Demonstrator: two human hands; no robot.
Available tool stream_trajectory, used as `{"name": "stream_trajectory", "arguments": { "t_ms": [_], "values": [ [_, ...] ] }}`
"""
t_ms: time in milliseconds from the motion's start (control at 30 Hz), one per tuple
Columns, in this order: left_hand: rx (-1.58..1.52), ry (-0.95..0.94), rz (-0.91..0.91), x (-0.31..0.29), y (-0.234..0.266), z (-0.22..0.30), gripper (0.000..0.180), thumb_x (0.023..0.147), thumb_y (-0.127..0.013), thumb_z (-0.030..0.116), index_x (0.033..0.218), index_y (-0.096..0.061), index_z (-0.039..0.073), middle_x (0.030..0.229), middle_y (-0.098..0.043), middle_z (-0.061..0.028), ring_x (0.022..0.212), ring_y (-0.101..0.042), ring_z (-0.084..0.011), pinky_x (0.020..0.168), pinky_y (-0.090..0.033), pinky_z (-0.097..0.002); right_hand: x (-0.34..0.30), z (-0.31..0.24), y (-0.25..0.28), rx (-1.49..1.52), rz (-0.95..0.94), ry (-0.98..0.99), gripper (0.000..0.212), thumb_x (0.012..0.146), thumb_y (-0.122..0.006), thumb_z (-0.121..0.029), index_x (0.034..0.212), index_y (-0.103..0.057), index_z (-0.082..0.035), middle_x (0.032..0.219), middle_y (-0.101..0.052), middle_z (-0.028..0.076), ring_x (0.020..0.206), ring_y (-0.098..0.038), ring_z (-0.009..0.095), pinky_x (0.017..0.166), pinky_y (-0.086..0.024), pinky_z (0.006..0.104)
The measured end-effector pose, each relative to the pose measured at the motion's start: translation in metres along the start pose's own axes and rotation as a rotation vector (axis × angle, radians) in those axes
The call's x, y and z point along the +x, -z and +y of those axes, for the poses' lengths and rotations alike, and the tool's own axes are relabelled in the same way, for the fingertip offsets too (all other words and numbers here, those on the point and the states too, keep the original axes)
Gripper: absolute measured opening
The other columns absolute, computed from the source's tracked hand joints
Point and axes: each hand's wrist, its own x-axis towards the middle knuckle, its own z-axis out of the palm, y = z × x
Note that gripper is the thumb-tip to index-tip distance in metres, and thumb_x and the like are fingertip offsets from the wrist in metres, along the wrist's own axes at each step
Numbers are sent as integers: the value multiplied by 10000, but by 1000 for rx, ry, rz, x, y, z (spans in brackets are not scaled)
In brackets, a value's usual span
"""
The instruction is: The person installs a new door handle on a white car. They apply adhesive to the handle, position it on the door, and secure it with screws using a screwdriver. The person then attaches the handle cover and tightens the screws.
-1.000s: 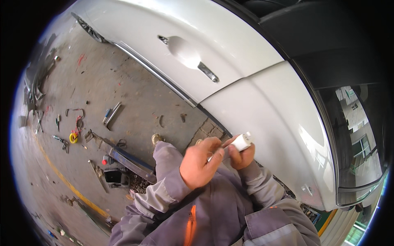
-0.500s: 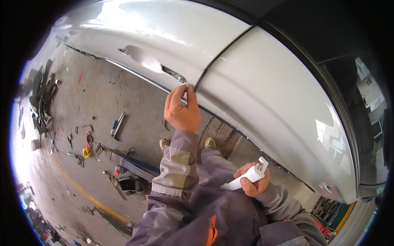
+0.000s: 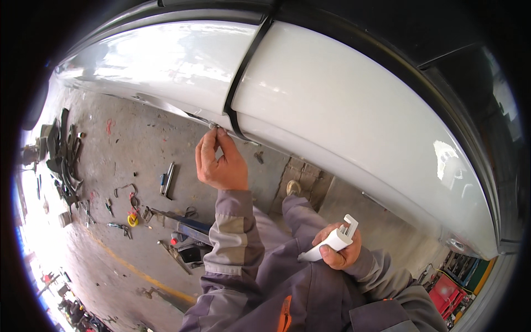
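- The left grip (image 3: 223, 166) is pinched together beside the white car door (image 3: 160, 61); whether it holds something small, I cannot tell
- The right grip (image 3: 349, 253) is clasped around a white handle-shaped piece (image 3: 333, 242), in front of the grey workwear (image 3: 326, 296)

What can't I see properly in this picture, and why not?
In the head view:
- Whether the left hand pinches something: too small, and fingertips cover it.
- Part of the white piece: the right hand wraps it.
- The left shoe: apparently behind the left sleeve.
- The white car's top: cut off by the upper edge.
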Motion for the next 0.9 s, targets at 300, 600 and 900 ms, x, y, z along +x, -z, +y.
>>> {"name": "stream_trajectory", "arguments": {
  "t_ms": [300, 600, 900],
  "values": [
    [55, -45, 32, -2, -4, 0, 93, 916, -719, 38, 995, -750, -2, 907, -712, -86, 720, -677, -179, 628, -552, -309, -2, 2, -3, 20, 26, -29, 212, 876, -712, -121, 984, -577, 0, 808, -676, 134, 762, -708, 228, 695, -575, 363],
    [68, -146, 70, -2, -4, -1, 109, 895, -737, -18, 1002, -745, -5, 946, -705, -105, 766, -684, -201, 638, -569, -317, -2, 2, -5, 32, 8, -37, 228, 871, -717, -121, 999, -573, 1, 817, -678, 148, 753, -708, 236, 684, -573, 367],
    [2, -35, 91, -3, -9, 6, 101, 913, -717, -7, 1006, -756, 7, 981, -709, -105, 823, -699, -210, 672, -579, -312, 4, -4, 1, -29, -30, -12, 245, 867, -725, -128, 1014, -576, -1, 834, -709, 176, 738, -708, 231, 671, -568, 356]
  ]
}}
